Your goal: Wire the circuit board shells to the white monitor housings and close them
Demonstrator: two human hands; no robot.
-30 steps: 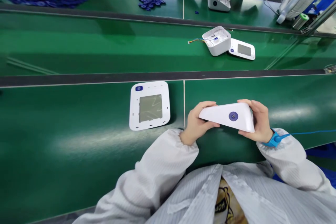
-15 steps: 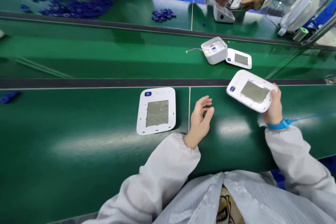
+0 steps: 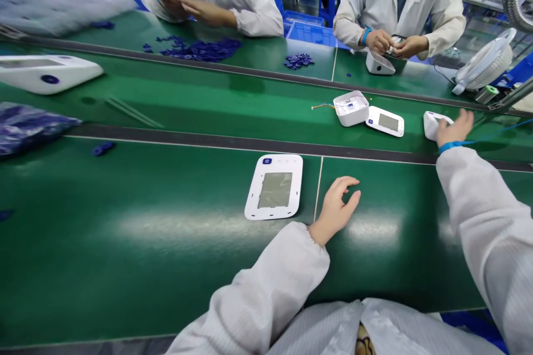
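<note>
My left hand (image 3: 336, 208) hovers over the green bench with thumb and fingers apart and nothing between them. To its left a white front panel (image 3: 255, 199) with a grey display and a blue button lies face up. Across the dark rail, my right hand (image 3: 453, 127), with a blue wrist strap, reaches over the middle green strip. Its fingers are stretched out beside a white device part (image 3: 430, 125) that the hand partly covers. Left of that part, another white panel (image 3: 388, 122) leans near an open white housing (image 3: 353, 110) with coloured wires.
Two co-workers sit opposite, their hands at work. Blue small parts lie in a heap (image 3: 204, 50) and a smaller pile (image 3: 298, 61). A white device (image 3: 45, 75) and a bag of blue parts (image 3: 33, 127) are at the left. A white fan-like object (image 3: 485, 64) stands at the far right.
My right hand has moved forward and right onto the middle strip. The panel it held is no longer in its grip; a white part now lies by it. The view has tilted upward.
</note>
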